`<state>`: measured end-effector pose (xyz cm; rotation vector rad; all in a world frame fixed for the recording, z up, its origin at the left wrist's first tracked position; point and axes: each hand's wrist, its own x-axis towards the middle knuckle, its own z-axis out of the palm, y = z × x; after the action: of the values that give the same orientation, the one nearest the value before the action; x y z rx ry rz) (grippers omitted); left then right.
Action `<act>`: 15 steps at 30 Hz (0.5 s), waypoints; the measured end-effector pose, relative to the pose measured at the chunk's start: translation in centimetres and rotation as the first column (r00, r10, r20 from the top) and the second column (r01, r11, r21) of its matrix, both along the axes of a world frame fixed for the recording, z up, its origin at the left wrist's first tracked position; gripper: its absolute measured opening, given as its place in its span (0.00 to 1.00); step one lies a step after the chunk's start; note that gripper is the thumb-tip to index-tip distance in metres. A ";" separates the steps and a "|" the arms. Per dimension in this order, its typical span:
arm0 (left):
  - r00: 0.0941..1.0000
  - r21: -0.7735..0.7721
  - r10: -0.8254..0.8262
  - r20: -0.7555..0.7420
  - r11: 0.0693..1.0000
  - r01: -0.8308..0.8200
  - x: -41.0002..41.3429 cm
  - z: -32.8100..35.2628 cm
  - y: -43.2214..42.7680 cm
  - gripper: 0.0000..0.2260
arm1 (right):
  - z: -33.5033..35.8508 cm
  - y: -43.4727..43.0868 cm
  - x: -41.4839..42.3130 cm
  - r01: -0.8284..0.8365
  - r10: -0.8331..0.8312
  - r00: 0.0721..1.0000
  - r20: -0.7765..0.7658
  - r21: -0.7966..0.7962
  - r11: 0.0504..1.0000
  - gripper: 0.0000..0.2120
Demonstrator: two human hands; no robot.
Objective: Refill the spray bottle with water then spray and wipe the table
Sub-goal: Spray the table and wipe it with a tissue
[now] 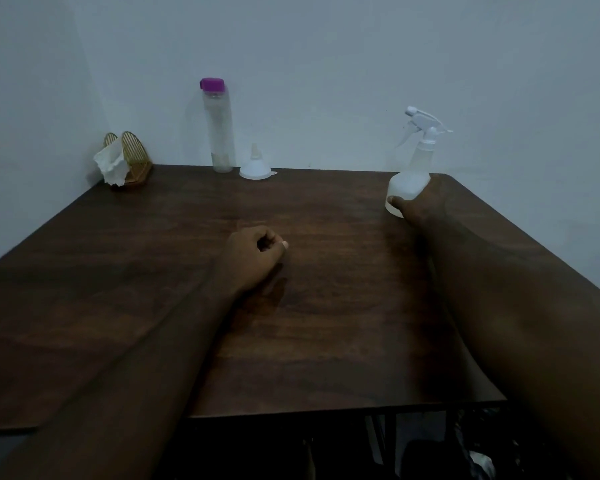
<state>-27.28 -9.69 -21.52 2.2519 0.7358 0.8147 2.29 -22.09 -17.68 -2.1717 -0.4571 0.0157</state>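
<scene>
Four things are counted on the dark wooden tabletop (187, 237): one spray bottle (409, 178), one tall clear water bottle (218, 133) with a purple cap, one white funnel (255, 168) set mouth-down, and one gold wire holder (136, 157) stuffed with white tissue (111, 164). The spray bottle is stood upright by the far right corner. The funnel, water bottle and holder are ranged to its left, the holder farthest. The spray bottle's base is gripped by the right hand (421, 206), with the thumb laid across its near side. The left hand (252, 254) is curled into a fist, with nothing seen in it, and is rested on the tabletop to the near left of the spray bottle.
</scene>
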 end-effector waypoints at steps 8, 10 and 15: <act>1.000 -0.021 0.023 0.000 1.000 -0.023 -0.2 0.2 -0.1 0.08 | -0.5 0.1 -3.2 0.105 -0.122 0.987 -0.106 -0.151 0.983 0.56; 0.998 0.001 0.052 0.025 0.999 -0.052 -0.5 0.4 -0.3 0.08 | -0.2 -0.1 -4.3 0.042 -0.066 0.991 -0.116 -0.199 0.979 0.53; 0.987 -0.005 0.104 0.127 0.995 -0.104 -1.0 0.7 -0.8 0.07 | 0.8 1.6 -9.2 -0.219 0.217 0.976 -0.034 -0.198 0.955 0.24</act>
<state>-28.27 -10.48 -20.84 2.1550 0.7974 0.9984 -6.91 -20.48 -16.92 -2.3061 -0.7132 0.2050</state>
